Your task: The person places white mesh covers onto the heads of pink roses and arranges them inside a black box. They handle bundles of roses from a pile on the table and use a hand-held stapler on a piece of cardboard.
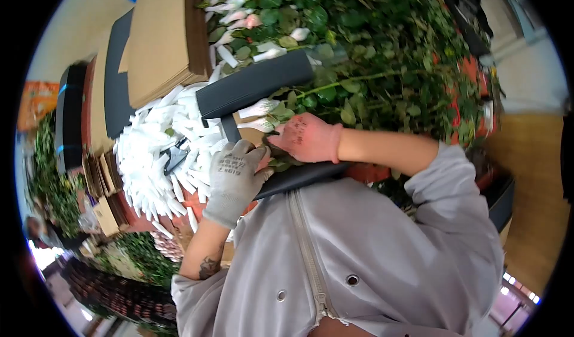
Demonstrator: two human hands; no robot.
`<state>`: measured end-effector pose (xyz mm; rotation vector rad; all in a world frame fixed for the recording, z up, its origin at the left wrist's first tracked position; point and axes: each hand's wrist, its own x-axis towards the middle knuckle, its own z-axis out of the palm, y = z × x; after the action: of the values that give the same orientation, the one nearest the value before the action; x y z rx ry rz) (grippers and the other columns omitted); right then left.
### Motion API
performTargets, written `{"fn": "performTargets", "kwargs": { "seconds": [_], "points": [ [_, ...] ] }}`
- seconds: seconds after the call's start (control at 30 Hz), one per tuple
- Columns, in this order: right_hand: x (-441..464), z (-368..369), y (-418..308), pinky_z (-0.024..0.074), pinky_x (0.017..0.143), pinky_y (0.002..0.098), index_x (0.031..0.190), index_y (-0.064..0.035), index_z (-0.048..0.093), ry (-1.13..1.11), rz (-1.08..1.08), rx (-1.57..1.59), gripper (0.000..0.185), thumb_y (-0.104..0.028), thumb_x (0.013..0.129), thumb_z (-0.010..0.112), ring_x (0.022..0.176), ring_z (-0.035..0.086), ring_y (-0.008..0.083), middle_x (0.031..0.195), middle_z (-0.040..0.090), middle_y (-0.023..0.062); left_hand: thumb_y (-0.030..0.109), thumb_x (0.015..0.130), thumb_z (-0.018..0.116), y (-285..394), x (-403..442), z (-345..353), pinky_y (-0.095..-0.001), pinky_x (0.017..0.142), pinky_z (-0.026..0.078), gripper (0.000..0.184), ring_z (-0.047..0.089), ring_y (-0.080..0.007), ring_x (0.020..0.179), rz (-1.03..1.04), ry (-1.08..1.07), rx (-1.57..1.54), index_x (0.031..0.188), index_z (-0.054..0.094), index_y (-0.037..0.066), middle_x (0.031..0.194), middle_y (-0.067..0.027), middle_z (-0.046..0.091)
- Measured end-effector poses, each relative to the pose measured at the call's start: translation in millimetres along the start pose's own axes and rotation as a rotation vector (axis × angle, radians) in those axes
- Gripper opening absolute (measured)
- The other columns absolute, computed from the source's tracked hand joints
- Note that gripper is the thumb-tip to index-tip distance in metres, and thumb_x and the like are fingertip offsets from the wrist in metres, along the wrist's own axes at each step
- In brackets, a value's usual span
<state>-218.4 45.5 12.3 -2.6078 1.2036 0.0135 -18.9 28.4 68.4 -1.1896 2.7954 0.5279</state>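
My left hand, in a grey knit glove with print on its back, has its fingers curled over something low in front of my jacket. A pinkish patch shows at its fingertips; I cannot tell whether that is glove or flower. Close beside it, my right hand, in a pink glove, is closed with its fingers pointing left among green leaves; its grip is hidden. Just above the hands lie rose buds in white mesh sleeves. A long black box-like piece lies beyond them. Another black edge runs below the hands.
White foam sleeves are heaped at left, with a small dark tool among them. Stacked cardboard sheets stand behind. Leafy rose stems cover the back and right. More greenery stands far left.
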Motion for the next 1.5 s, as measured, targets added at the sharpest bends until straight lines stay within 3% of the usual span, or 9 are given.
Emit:
{"fn": "performTargets", "kwargs": {
  "seconds": [0.03,0.13,0.23,0.4,0.83,1.07,1.17,1.37,1.5],
  "points": [
    [-8,7,5,0.0459,0.067,0.0357,0.096,-0.0115,0.055,0.281,-0.03,0.023,0.021,-0.023,0.079,0.052,0.083,0.061,0.0226,0.085,0.061,0.0074,0.03,0.072,0.066,-1,0,0,-0.0374,0.076,0.043,0.03,0.054,-0.0219,0.087,-0.014,0.004,0.019,0.099,0.064,0.017,0.091,-0.0043,0.057],
    [-13,-26,8,0.0445,0.066,0.034,0.092,-0.011,0.052,0.366,0.207,-0.053,0.028,-0.031,0.072,0.058,0.081,0.06,0.0222,0.089,0.057,0.0079,0.028,0.069,0.067,-9,-4,12,-0.0374,0.073,0.044,0.032,0.055,-0.0243,0.084,0.02,0.089,-0.009,0.098,0.064,0.017,0.085,-0.0049,0.056],
    [-5,-28,13,0.0466,0.067,0.0348,0.103,-0.0115,0.056,0.039,0.242,-0.13,0.036,-0.033,0.075,0.061,0.081,0.06,0.0239,0.098,0.056,0.0091,0.026,0.072,0.064,-8,-6,9,-0.0375,0.072,0.044,0.023,0.055,-0.0235,0.085,-0.016,0.037,0.004,0.092,0.064,0.017,0.085,-0.0044,0.056],
    [17,-27,5,0.0469,0.065,0.035,0.093,-0.0104,0.054,-0.126,0.253,-0.207,0.027,-0.031,0.076,0.061,0.08,0.061,0.0241,0.099,0.055,0.0111,0.026,0.073,0.063,-12,-6,16,-0.0377,0.072,0.044,0.017,0.056,-0.023,0.086,-0.014,0.04,-0.024,0.087,0.062,0.017,0.085,-0.0039,0.057],
    [25,-12,5,0.0471,0.068,0.0361,0.095,-0.0099,0.054,0.087,0.145,-0.055,0.02,-0.019,0.077,0.052,0.083,0.06,0.0251,0.1,0.055,0.0124,0.027,0.072,0.064,-12,-4,17,-0.0376,0.076,0.044,0.022,0.056,-0.0241,0.086,0.003,-0.026,-0.036,0.092,0.065,0.017,0.087,-0.0033,0.058],
    [20,13,7,0.0421,0.08,0.0306,0.111,-0.0139,0.053,0.1,0.11,-0.15,0.031,-0.017,0.084,0.039,0.089,0.057,0.0223,0.113,0.053,0.0121,0.012,0.073,0.063,-36,0,10,-0.0375,0.072,0.047,0.02,0.058,-0.028,0.084,-0.024,0.315,-0.146,0.093,0.066,0.01,0.094,-0.0084,0.059],
    [20,-2,4,0.0426,0.076,0.0305,0.118,-0.0122,0.05,-0.083,0.082,-0.167,0.037,-0.016,0.083,0.04,0.09,0.056,0.0213,0.114,0.051,0.0128,0.012,0.076,0.062,-51,7,27,-0.0362,0.068,0.048,0.019,0.059,-0.0268,0.078,-0.068,0.263,-0.264,0.094,0.065,0.008,0.09,-0.0087,0.061],
    [22,10,7,0.0457,0.071,0.0302,0.119,-0.0086,0.052,0.039,0.079,-0.154,0.039,-0.014,0.082,0.043,0.085,0.059,0.0213,0.108,0.053,0.0132,0.013,0.076,0.064,-60,4,30,-0.0356,0.063,0.046,0.013,0.061,-0.0284,0.068,-0.133,0.298,-0.377,0.088,0.066,0.005,0.075,-0.0121,0.063],
    [18,14,8,0.0477,0.064,0.0332,0.103,-0.0086,0.056,0.192,0.085,-0.091,0.025,-0.015,0.081,0.047,0.078,0.061,0.023,0.097,0.056,0.0112,0.014,0.075,0.063,-114,-21,23,-0.037,0.074,0.047,0.027,0.061,-0.0302,0.083,-0.326,0.251,-0.14,0.101,0.063,0.004,0.088,-0.015,0.063]
  ]
}}
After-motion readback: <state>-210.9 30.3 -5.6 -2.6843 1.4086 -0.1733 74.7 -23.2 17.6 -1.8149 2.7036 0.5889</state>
